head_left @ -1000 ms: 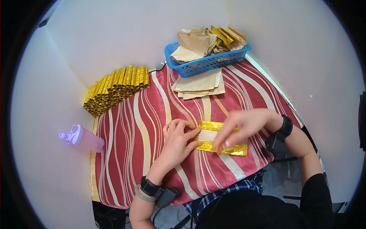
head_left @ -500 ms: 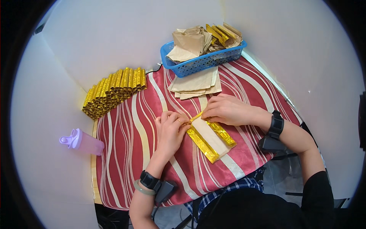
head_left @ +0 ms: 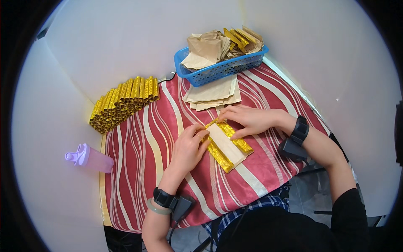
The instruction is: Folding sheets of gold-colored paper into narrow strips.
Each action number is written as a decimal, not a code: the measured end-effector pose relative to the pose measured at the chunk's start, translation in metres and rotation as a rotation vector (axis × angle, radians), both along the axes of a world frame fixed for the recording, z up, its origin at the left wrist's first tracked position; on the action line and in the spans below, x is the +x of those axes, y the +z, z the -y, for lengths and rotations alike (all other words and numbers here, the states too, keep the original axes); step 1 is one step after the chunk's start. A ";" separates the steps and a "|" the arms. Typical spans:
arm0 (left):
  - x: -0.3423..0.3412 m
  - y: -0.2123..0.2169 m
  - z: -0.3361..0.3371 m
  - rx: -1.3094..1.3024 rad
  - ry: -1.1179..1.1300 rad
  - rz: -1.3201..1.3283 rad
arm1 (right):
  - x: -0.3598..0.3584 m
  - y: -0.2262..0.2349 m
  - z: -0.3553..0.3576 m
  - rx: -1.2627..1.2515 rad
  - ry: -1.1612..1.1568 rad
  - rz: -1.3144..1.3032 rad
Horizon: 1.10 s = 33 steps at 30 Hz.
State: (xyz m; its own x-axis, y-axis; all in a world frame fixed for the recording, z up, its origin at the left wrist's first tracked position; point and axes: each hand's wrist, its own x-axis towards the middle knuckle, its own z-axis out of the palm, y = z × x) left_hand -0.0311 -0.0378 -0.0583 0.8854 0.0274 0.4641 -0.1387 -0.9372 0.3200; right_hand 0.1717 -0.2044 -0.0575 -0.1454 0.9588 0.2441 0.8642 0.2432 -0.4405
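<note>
A beige paper sheet (head_left: 226, 145) with shiny gold foil folded along both long sides lies slantwise on the cloth before me. My left hand (head_left: 189, 148) is at its left edge, the curled fingers and thumb gripping the far left corner. Over the far right part, my right hand (head_left: 245, 121) has its fingertips on the narrow gold fold at the far end. Its thumb is spread apart, resting on the right gold strip. The fingertips partly cover the far end of the sheet.
A red-and-white striped cloth (head_left: 138, 176) covers the table. Rolled gold paper tubes (head_left: 124, 101) are stacked at the far left. A blue basket (head_left: 226, 69) holds folded papers, with beige sheets (head_left: 214, 94) before it. A lilac bottle (head_left: 93, 159) lies at the left edge.
The paper has shifted slightly away and left. My right thumb has come off the far edge and spread out over the right gold strip. My left thumb has moved a little apart from the fingers.
</note>
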 end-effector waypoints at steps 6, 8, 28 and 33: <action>-0.019 0.016 0.028 -0.100 0.003 -0.273 | 0.005 0.015 0.008 -0.216 0.131 -0.097; -0.019 0.016 0.028 -0.116 -0.005 -0.311 | 0.006 0.012 0.006 -0.212 0.155 -0.063; -0.020 0.018 0.046 -0.041 -0.016 -0.422 | 0.001 0.017 0.015 -0.361 0.148 0.037; -0.018 0.017 0.047 -0.038 0.001 -0.454 | -0.002 0.020 0.012 -0.393 0.137 0.092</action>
